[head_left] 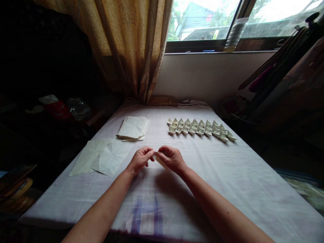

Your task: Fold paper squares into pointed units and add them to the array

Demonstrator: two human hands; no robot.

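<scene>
My left hand (142, 159) and my right hand (173, 158) meet above the middle of the cloth-covered table (253, 189). Between them is a small folded piece of pale paper (161, 162), pinched at its upper end by the fingers of both hands. Most of the paper is hidden behind my right hand. Beyond my right hand stand rows of folded paper boats (199, 128). A stack of creased paper squares (133, 128) lies beyond my left hand. Nearer on the left, two loose creased sheets (111, 157) overlap each other.
A patterned curtain (129, 44) hangs at the far edge, beside a window (202, 20). On the sill leans a clear plastic bottle (235, 35). Dark clutter with a glass jar (79, 108) stands left of the table. Hanging fabric (307, 67) is at the right.
</scene>
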